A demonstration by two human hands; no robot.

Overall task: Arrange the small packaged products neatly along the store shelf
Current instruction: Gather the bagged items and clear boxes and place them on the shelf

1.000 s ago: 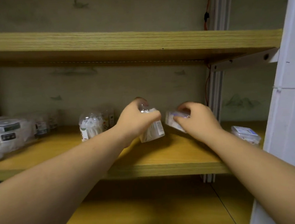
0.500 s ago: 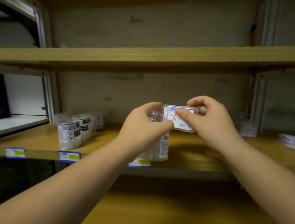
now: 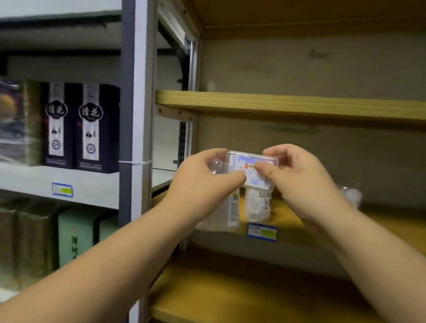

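Observation:
My left hand (image 3: pixel 203 185) grips a clear plastic pack (image 3: pixel 230 211) that hangs below its fingers in front of the wooden shelf (image 3: pixel 403 228). My right hand (image 3: pixel 302 179) pinches a flat clear box with a printed label (image 3: pixel 252 169) by its right end, held up between both hands; my left thumb touches its left side. Another clear pack (image 3: pixel 257 203) stands on the shelf just behind the hands. A further clear packet (image 3: pixel 351 195) lies on the shelf to the right, blurred.
A grey metal upright (image 3: pixel 135 131) divides the wooden shelves from a grey rack on the left with dark boxed bottles (image 3: pixel 77 128) and green boxes (image 3: pixel 72 238). A blue price tag (image 3: pixel 262 231) sits on the shelf edge. More wooden shelves run above (image 3: pixel 304 105) and below (image 3: pixel 243 306).
The view has swung left, bringing the grey rack into sight. Both hands stay together holding the pack and the flat box, now at the left end of the wooden shelf.

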